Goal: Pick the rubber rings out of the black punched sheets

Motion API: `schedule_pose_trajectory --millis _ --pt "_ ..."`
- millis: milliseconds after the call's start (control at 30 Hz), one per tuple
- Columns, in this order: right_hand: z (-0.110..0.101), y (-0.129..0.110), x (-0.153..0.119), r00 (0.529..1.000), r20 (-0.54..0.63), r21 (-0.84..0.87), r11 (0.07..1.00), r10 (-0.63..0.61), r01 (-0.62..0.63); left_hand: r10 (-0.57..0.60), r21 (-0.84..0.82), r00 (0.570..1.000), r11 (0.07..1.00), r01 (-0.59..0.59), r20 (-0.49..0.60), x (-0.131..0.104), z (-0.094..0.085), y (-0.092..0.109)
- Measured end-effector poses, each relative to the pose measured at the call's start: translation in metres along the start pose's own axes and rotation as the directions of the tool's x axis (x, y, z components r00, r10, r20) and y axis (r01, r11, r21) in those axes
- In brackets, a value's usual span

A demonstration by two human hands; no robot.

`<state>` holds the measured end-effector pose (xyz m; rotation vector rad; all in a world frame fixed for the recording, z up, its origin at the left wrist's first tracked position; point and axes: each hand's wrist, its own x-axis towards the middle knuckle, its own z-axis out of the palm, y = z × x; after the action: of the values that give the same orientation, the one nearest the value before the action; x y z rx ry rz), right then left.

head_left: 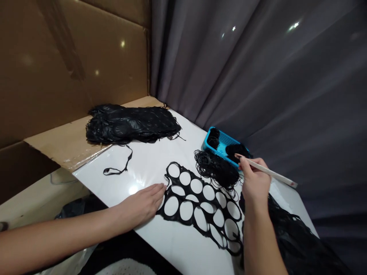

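A black sheet with rows of round holes [186,192] lies on the white table [169,236]. My left hand [147,201] rests flat on its left end, fingers stretched out. My right hand [255,177] is closed around a thin, pale stick-like tool [275,175], whose tip is over the near right end of a blue basket [220,147]. Black rings or strands lie in the basket, and a loose heap of thin black rings [219,168] sits beside it, between the basket and the holed sheet.
At the back left lies a thick stack of black sheets [133,124], partly on cardboard [60,149]. A loose black strip [117,171] is in front. More black material [295,233] lies right of my right forearm. A grey curtain [258,68] hangs behind.
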<state>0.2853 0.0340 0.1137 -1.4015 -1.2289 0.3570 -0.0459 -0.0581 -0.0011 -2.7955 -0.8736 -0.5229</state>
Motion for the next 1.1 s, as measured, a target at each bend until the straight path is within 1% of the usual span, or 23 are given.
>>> schedule_pose_trajectory --millis 33,67,100,133,200,233,267,300,367,433,500,533,600,667,733,800,867,933,1000,1067,1100 --pt "-0.007 0.001 0.000 0.993 0.065 0.081 0.991 0.097 -0.102 -0.033 -0.054 0.999 0.998 0.032 -0.018 0.002 -0.003 -0.003" --pt "-0.012 0.003 -0.003 0.964 0.168 0.145 0.962 0.204 -0.229 -0.075 -0.119 0.997 0.990 0.072 -0.019 0.005 -0.006 -0.007" --pt "-0.017 0.004 -0.008 0.911 0.278 0.183 0.914 0.305 -0.362 -0.122 -0.188 0.993 0.975 0.120 -0.001 0.009 -0.011 -0.012" --pt "-0.020 0.007 -0.017 0.843 0.373 0.203 0.853 0.388 -0.482 -0.166 -0.249 0.985 0.953 0.170 0.034 0.014 -0.017 -0.018" --pt "-0.023 0.012 -0.037 0.715 0.493 0.240 0.713 0.496 -0.659 -0.242 -0.333 0.966 0.906 0.260 0.094 0.026 -0.027 -0.029" --pt "-0.023 0.016 -0.048 0.668 0.525 0.271 0.641 0.528 -0.719 -0.275 -0.347 0.956 0.891 0.293 0.102 0.034 -0.030 -0.034" --pt "-0.024 0.019 -0.057 0.633 0.543 0.307 0.571 0.552 -0.761 -0.297 -0.341 0.950 0.887 0.312 0.098 0.043 -0.031 -0.039" --pt "-0.024 0.021 -0.065 0.608 0.546 0.349 0.503 0.577 -0.791 -0.299 -0.317 0.950 0.896 0.312 0.091 0.053 -0.030 -0.043" --pt "-0.027 0.024 -0.076 0.565 0.521 0.439 0.367 0.639 -0.820 -0.248 -0.245 0.963 0.932 0.266 0.102 0.074 -0.022 -0.051" --pt "-0.034 0.025 -0.081 0.523 0.484 0.538 0.233 0.701 -0.810 -0.163 -0.211 0.976 0.959 0.191 0.142 0.097 -0.009 -0.056" --pt "-0.043 0.023 -0.083 0.499 0.477 0.640 0.104 0.723 -0.761 -0.066 -0.200 0.979 0.974 0.105 0.195 0.116 0.004 -0.059" --pt "-0.049 0.022 -0.084 0.506 0.485 0.686 0.050 0.713 -0.726 -0.014 -0.197 0.974 0.979 0.059 0.224 0.124 0.010 -0.061" --pt "-0.060 0.021 -0.086 0.550 0.504 0.757 -0.034 0.666 -0.652 0.086 -0.197 0.955 0.980 -0.030 0.283 0.137 0.018 -0.064" --pt "-0.066 0.022 -0.090 0.599 0.515 0.799 -0.089 0.614 -0.595 0.159 -0.198 0.930 0.975 -0.096 0.333 0.147 0.023 -0.069" --pt "-0.066 0.024 -0.094 0.634 0.527 0.812 -0.114 0.566 -0.572 0.185 -0.183 0.914 0.975 -0.125 0.361 0.157 0.027 -0.076" --pt "-0.059 0.026 -0.098 0.649 0.545 0.798 -0.092 0.530 -0.595 0.164 -0.149 0.916 0.982 -0.116 0.365 0.168 0.031 -0.084" --pt "-0.048 0.028 -0.103 0.652 0.565 0.759 -0.010 0.506 -0.651 0.115 -0.107 0.930 0.991 -0.083 0.350 0.177 0.031 -0.091" --pt "-0.037 0.028 -0.109 0.647 0.582 0.698 0.105 0.493 -0.708 0.061 -0.066 0.950 0.997 -0.043 0.306 0.181 0.026 -0.093" --pt "-0.029 0.026 -0.116 0.641 0.595 0.629 0.216 0.485 -0.747 0.013 -0.026 0.970 1.000 -0.007 0.242 0.173 0.014 -0.086" --pt "-0.025 0.023 -0.121 0.651 0.595 0.571 0.322 0.471 -0.755 0.000 -0.006 0.985 1.000 0.002 0.172 0.153 -0.001 -0.068" --pt "-0.024 0.021 -0.124 0.664 0.591 0.545 0.380 0.459 -0.747 0.023 -0.013 0.990 1.000 -0.021 0.142 0.138 -0.007 -0.055"
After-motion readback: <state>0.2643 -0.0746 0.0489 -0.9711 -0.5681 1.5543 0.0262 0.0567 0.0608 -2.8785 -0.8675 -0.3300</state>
